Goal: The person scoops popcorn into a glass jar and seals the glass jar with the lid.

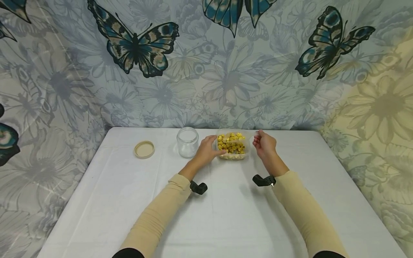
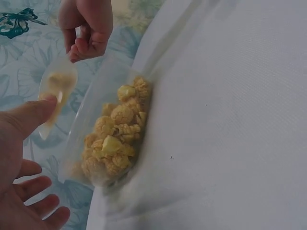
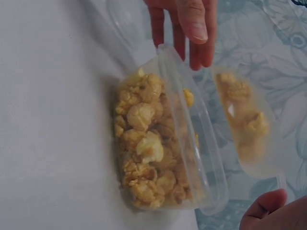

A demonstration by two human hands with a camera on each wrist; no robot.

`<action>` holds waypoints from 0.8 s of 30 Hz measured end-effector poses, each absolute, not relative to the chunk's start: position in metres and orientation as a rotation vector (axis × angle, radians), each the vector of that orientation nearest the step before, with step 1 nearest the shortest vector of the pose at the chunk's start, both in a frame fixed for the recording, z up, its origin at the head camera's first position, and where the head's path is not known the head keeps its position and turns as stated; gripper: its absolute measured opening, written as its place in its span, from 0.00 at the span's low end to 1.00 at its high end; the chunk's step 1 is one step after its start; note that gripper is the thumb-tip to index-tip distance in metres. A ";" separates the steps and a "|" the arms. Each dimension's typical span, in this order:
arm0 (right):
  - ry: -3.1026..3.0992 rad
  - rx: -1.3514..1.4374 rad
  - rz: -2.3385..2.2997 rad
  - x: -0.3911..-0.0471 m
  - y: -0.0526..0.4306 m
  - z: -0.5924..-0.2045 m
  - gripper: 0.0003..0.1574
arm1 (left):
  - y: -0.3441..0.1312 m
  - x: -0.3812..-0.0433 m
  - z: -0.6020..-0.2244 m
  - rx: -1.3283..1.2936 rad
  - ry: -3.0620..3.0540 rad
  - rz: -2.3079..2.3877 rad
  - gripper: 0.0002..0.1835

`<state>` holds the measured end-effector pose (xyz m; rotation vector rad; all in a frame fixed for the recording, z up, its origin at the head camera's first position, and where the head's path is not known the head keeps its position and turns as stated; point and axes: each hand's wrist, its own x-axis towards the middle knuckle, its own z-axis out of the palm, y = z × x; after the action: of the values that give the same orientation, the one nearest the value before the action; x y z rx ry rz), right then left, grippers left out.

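Observation:
A clear plastic container point(image 1: 241, 156) of yellow caramel popcorn point(image 3: 148, 139) stands near the table's back edge. Just above its opening, my right hand point(image 1: 265, 145) pinches the thin handle of a translucent scoop point(image 3: 244, 120), which carries several popcorn pieces. My left hand point(image 1: 206, 148) is at the container's left side, fingers loosely spread and thumb extended toward the near rim. In the left wrist view the thumb overlaps the scoop. Whether the left fingers touch the container I cannot tell. A clear glass jar point(image 1: 187, 143) stands left of the left hand.
A round lid point(image 1: 144, 149) with a pale gold rim lies left of the jar. White cloth covers the table point(image 1: 226, 215). A butterfly-print curtain point(image 1: 193, 89) hangs directly behind the table's back edge.

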<state>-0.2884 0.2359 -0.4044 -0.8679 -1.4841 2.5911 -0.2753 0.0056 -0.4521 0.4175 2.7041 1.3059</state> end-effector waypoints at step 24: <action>-1.417 -0.757 2.682 -0.295 0.222 -0.388 0.07 | -0.013 -0.276 -0.410 0.415 2.732 1.455 0.45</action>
<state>-0.2946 0.2217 -0.3880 -0.7568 -1.4167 2.6816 -0.2764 -0.0132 -0.4097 0.4148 2.7316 1.4550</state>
